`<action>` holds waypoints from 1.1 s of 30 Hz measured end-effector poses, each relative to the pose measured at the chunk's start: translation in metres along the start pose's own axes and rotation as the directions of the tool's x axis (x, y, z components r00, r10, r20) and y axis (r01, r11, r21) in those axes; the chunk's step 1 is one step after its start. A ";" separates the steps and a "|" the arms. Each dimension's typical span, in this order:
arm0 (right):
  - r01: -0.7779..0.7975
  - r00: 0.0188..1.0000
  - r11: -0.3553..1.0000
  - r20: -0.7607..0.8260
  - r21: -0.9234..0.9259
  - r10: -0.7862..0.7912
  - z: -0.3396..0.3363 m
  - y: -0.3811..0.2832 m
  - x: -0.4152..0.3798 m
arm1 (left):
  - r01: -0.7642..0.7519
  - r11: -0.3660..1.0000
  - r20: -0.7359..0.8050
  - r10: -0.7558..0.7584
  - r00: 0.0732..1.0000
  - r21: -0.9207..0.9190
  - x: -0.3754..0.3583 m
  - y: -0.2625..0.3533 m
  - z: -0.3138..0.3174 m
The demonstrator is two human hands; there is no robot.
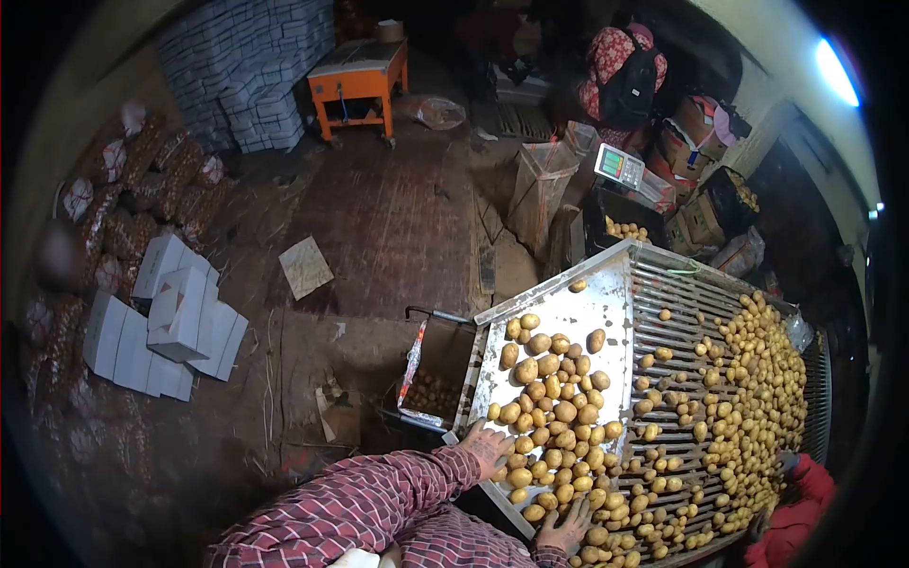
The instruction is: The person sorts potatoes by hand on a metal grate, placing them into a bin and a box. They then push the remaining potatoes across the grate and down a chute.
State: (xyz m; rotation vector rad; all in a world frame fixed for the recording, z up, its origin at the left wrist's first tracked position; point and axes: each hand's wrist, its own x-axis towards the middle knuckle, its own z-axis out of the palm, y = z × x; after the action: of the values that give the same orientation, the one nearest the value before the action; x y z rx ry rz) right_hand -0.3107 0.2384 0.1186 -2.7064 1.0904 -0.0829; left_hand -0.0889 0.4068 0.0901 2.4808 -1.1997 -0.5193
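Many potatoes lie on the pale metal tray of a sorting table in front of me. My left hand rests at the tray's left edge, fingers spread, beside the nearest potatoes. Lower down, my right hand lies open with its fingers apart against potatoes at the near edge. Neither hand is closed round a potato. Left of the tray hangs an open sack with potatoes inside.
Slatted bars on the right carry a dense heap of potatoes. A co-worker's red sleeves reach in there. A scale display stands behind, near another person in a patterned top. White boxes and filled net sacks sit left.
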 end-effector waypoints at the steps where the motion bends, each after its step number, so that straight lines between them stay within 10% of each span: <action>1: -0.024 1.000 0.999 0.014 -0.029 0.024 -0.003 -0.004 0.000 | 0.005 1.000 0.038 -0.005 0.999 -0.004 0.000 0.001 -0.002; 9: -0.074 0.997 0.991 -0.031 -0.116 0.070 -0.002 -0.014 -0.003 | -0.022 1.000 0.046 0.023 0.999 -0.018 0.001 -0.002 0.000; 11: 0.131 0.991 0.971 0.012 -0.198 -0.131 -0.044 -0.036 -0.001 | -0.025 1.000 0.044 0.025 0.999 0.001 -0.001 0.000 -0.004; 33: -0.224 0.974 0.974 -0.010 0.019 0.224 -0.013 -0.030 -0.008 | -0.181 0.983 0.176 0.179 0.968 -0.004 0.007 -0.004 -0.020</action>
State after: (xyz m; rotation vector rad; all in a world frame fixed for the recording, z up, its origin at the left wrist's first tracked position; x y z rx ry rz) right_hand -0.2983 0.2623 0.1383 -2.5501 1.3832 -0.0708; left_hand -0.0734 0.4066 0.1045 2.3442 -1.4831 -0.6937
